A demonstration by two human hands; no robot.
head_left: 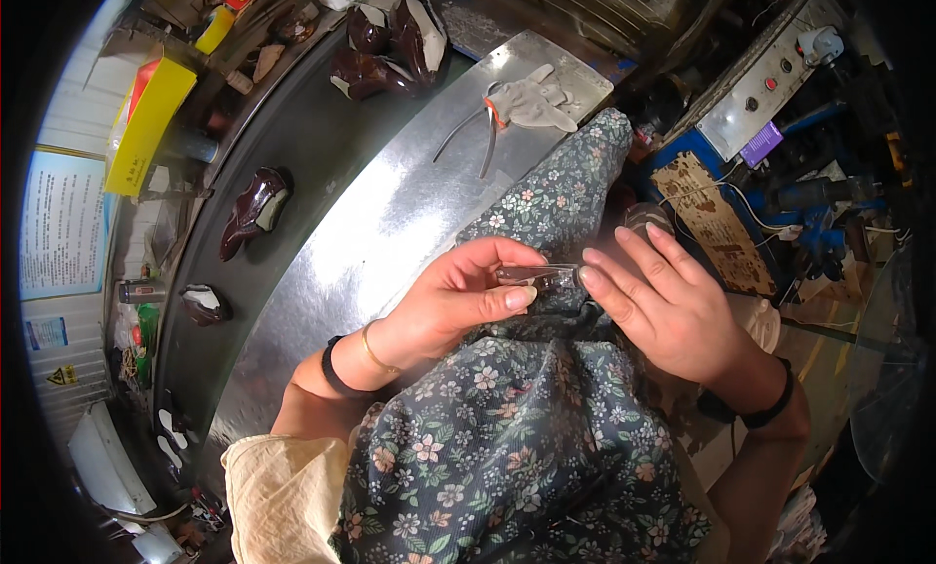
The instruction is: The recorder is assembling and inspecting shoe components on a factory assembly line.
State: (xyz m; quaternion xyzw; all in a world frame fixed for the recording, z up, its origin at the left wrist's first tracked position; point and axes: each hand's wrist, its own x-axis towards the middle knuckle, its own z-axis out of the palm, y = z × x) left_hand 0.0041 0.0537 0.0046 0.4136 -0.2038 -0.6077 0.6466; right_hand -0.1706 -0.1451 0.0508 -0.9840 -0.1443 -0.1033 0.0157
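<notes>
My left hand (pixel 468 296) pinches a small clear, shiny packet (pixel 534 274) between thumb and fingers, just above my lap. My right hand (pixel 663 306) meets it from the right, fingertips touching the packet's right end. Both hands hover over a dark floral apron (pixel 507 437) that covers my lap and drapes up toward the metal bench (pixel 390 213). A black band sits on each wrist, and a thin gold bangle on the left one.
A curved dark conveyor (pixel 292 135) carries several dark brown shoes (pixel 255 205). Pliers (pixel 468 130) and a white glove (pixel 531 101) lie on the metal bench. A yellow box (pixel 146 125) is at far left, and a control panel (pixel 770 77) with buttons at upper right.
</notes>
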